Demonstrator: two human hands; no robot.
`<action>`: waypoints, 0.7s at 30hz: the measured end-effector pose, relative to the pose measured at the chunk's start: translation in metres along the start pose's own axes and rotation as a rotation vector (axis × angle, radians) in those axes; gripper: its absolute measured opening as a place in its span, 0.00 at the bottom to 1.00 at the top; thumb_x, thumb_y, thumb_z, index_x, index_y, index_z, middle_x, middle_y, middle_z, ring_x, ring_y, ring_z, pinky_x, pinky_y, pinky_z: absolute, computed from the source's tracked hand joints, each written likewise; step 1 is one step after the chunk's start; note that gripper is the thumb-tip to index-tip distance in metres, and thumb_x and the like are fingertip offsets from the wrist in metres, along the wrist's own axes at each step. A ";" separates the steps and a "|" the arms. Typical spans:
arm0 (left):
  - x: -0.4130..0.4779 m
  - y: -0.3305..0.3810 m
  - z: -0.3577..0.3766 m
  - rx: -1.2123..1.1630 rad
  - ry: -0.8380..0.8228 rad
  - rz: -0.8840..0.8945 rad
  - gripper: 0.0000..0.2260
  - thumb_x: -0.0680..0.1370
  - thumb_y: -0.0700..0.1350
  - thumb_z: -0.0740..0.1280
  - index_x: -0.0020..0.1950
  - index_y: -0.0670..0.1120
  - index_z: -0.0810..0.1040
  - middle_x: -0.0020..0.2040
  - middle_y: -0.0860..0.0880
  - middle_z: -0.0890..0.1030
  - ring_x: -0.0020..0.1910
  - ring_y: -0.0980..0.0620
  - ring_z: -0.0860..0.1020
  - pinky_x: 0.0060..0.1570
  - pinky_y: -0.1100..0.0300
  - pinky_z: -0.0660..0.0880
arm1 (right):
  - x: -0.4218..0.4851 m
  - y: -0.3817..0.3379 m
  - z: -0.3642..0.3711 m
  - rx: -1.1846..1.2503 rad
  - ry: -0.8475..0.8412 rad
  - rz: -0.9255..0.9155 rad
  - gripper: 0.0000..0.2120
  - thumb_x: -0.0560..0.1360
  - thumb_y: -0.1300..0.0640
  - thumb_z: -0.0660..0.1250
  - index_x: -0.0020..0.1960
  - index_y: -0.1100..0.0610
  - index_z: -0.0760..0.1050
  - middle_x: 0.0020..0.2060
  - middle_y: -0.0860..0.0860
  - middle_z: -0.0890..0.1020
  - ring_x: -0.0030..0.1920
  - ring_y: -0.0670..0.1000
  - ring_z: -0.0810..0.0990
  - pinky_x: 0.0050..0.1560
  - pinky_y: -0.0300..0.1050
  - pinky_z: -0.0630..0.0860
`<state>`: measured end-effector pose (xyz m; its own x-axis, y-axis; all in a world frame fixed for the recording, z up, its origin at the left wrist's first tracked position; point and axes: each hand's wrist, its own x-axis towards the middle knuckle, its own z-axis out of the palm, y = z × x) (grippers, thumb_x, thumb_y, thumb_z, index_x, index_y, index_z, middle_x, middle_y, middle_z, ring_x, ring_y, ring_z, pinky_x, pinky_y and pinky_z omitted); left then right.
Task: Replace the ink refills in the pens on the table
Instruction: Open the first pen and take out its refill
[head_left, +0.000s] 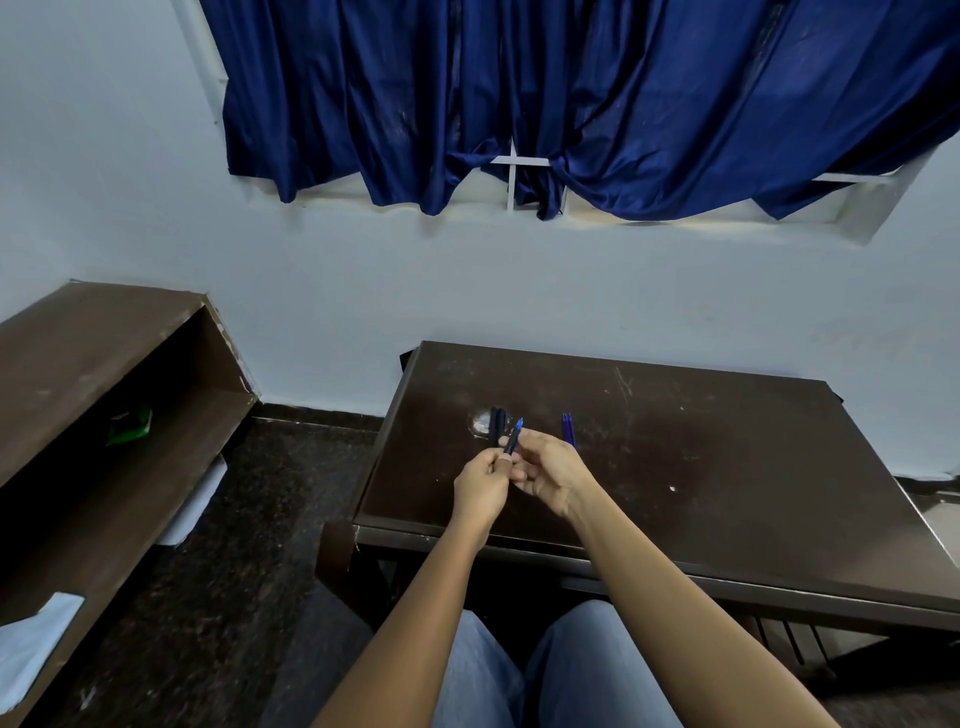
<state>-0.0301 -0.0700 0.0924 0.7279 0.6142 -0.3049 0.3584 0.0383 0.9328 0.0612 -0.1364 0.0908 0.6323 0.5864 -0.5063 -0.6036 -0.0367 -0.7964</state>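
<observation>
— What is seen at the far left of the frame?
— A brown shelf (104, 358) is set against the pale wall. A green packet (130, 426) is lodged on its inner board, and a pale cloth (31, 644) is draped at the lower left edge.

— And across the top?
— A dark blue curtain (571, 93) is hung over a window, bunched along its lower hem.

— Where is the work being done?
— At a dark brown table (727, 467), placed right of centre. Two dark pens (497, 423) are laid side by side on its left part, just beyond the hands.

— How is the left hand placed?
— The left hand (480, 488) is held over the table's near left part with its fingers curled. The lower end of a pen (514, 439) appears to be pinched between thumb and fingertips, though the contact is small and partly covered.

— And the right hand?
— The right hand (550, 475) is closed round the same pen's barrel from the right. The pen is held clear of the table top, tilted, with its blue tip pointed up toward the wall.

— Is anything laid further right?
— Two blue refills (568, 428) are laid close together on the table, just beyond the right hand. Light blue jeans (571, 670) are seen at bottom centre, and a small white speck (672, 488) is seen on the table to the right.
</observation>
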 end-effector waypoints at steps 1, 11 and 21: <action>0.002 0.000 0.001 0.003 -0.004 -0.004 0.09 0.81 0.46 0.60 0.51 0.50 0.80 0.39 0.54 0.80 0.39 0.56 0.73 0.45 0.58 0.69 | 0.001 0.000 0.000 -0.012 0.005 -0.004 0.07 0.78 0.59 0.63 0.50 0.60 0.79 0.29 0.52 0.77 0.24 0.46 0.70 0.34 0.41 0.71; 0.014 -0.014 0.007 -0.009 -0.039 -0.053 0.08 0.80 0.46 0.60 0.56 0.52 0.78 0.43 0.52 0.80 0.54 0.40 0.79 0.59 0.44 0.74 | 0.018 0.001 0.001 0.015 0.040 0.046 0.04 0.77 0.63 0.65 0.49 0.59 0.77 0.36 0.54 0.78 0.29 0.48 0.73 0.24 0.40 0.68; 0.035 -0.027 0.006 -0.023 -0.073 -0.158 0.14 0.77 0.46 0.64 0.62 0.52 0.75 0.49 0.47 0.80 0.36 0.57 0.72 0.45 0.51 0.75 | 0.046 0.007 -0.002 0.132 0.116 0.140 0.13 0.79 0.70 0.56 0.54 0.59 0.76 0.45 0.50 0.84 0.41 0.50 0.83 0.36 0.43 0.76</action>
<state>-0.0107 -0.0537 0.0551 0.7044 0.5403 -0.4603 0.4586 0.1485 0.8762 0.0866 -0.1119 0.0610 0.5852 0.4857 -0.6493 -0.7425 -0.0007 -0.6698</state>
